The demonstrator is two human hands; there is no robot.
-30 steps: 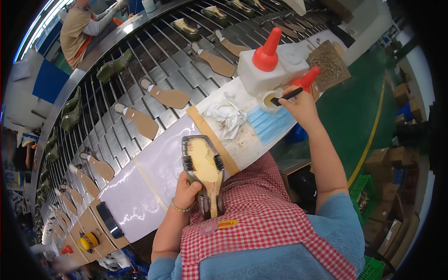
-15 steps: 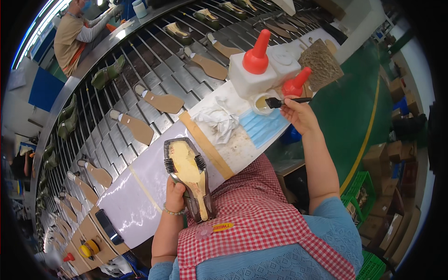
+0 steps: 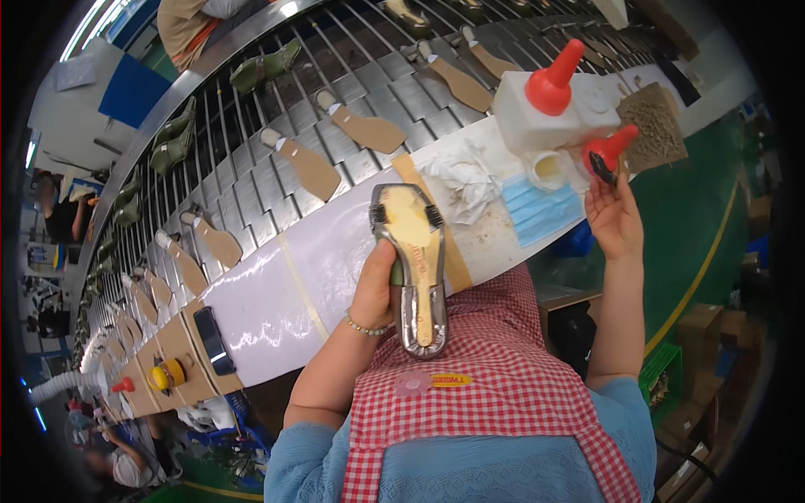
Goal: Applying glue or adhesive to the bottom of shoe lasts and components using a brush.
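the two hands are well apart, each closed on something. the left hand (image 3: 376,289) grips the side of a shoe (image 3: 411,243), thumb along its edge; the shoe is held underside up over the near edge of the worktable (image 3: 260,331), just in front of the checked apron (image 3: 470,394), wide toe end away from the body and heel toward it, its pale yellow underside framed by dark edges. the right hand (image 3: 616,218) pinches a black brush (image 3: 600,168) in its fingers, in front of a red cone-shaped nozzle (image 3: 616,142). just left of the brush stands an open jar (image 3: 549,170) with pale yellowish contents, near a white container (image 3: 532,117) with a red cone top. a blue face mask (image 3: 537,210) and crumpled white tissue (image 3: 461,180) lie nearby. beyond the worktable, tan soles (image 3: 310,170) rest on a slatted metal conveyor (image 3: 369,80).
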